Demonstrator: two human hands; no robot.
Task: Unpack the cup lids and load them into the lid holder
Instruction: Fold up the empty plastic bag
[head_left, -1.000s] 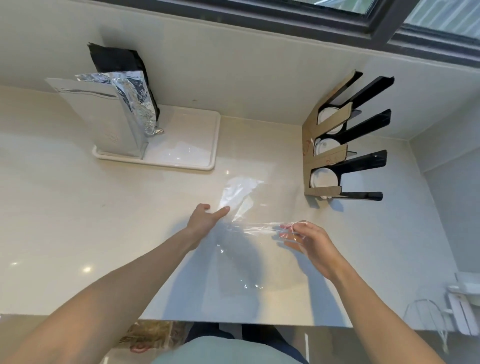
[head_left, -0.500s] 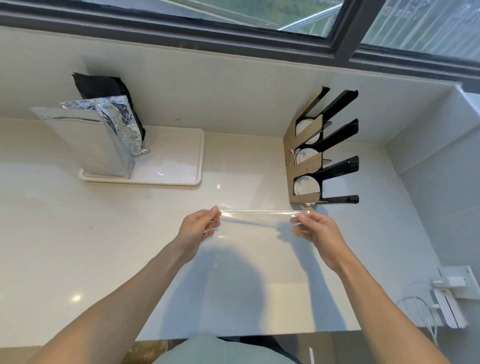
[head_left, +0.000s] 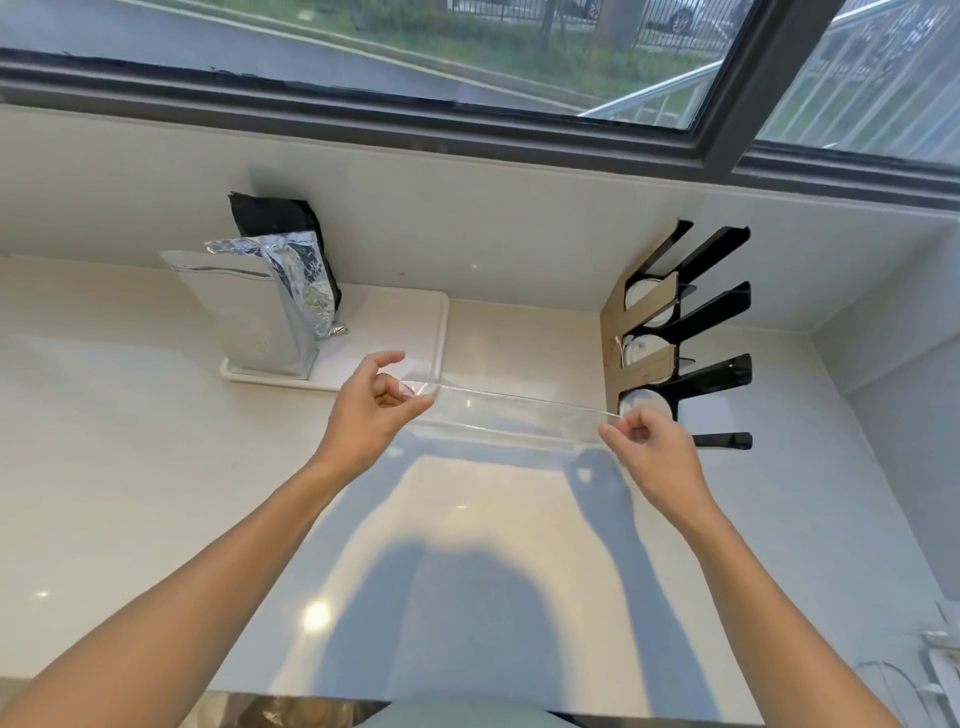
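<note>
A clear, empty plastic bag (head_left: 506, 415) is stretched flat between my two hands above the pale counter. My left hand (head_left: 371, 410) pinches its left end and my right hand (head_left: 647, 444) pinches its right end. Just behind my right hand stands the lid holder (head_left: 691, 338), a black rack with cardboard-brown fronts and three slots. White cup lids (head_left: 641, 351) show in each slot; the lowest stack is partly hidden by my right fingers.
A white tray (head_left: 410, 332) sits at the back by the wall, carrying a silver foil pouch (head_left: 265, 312) and a black pouch (head_left: 283, 218). White cables and a charger (head_left: 935, 675) lie at the right edge. A dark-framed window runs above the counter.
The loose plastic bag lying on the counter has been picked up by both ends, pulled taut, and raised farther from the counter towards the back. The view has tilted upward.
</note>
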